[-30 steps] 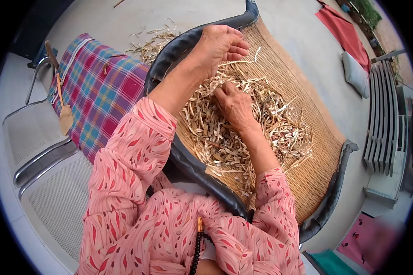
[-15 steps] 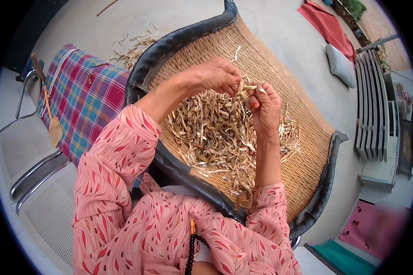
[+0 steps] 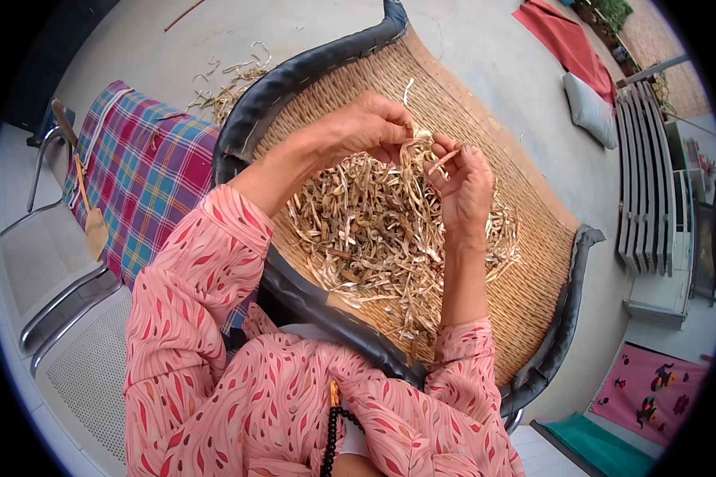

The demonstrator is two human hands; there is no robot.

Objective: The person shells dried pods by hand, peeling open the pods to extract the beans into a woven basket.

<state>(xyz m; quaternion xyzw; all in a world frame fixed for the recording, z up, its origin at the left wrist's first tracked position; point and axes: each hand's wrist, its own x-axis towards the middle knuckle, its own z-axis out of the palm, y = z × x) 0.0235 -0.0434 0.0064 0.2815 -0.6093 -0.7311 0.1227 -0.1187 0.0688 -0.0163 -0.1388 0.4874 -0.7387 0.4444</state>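
Dry, pale pods and husks (image 3: 366, 215) lie heaped on a woven tray (image 3: 533, 215) with a black padded rim. Above the heap, my left hand (image 3: 370, 127) pinches a small bunch of dry pods (image 3: 418, 147) between thumb and fingers. Close beside it on the right, my right hand (image 3: 465, 183) is closed at the fingertips on a thin pod piece (image 3: 444, 161). The fingertips of both hands are near each other, with pods between them.
Metal chairs (image 3: 44, 246) stand at the left beside a plaid cloth (image 3: 159, 167) and a wooden spatula (image 3: 96, 232). Loose husks (image 3: 235, 89) lie on the floor beyond the tray. A grey cushion (image 3: 590, 111) and red cloth (image 3: 569, 44) are at the upper right.
My right hand has risen from the heap to meet my left hand, which has moved down. Both now hold pods above the heap. The view has shifted slightly.
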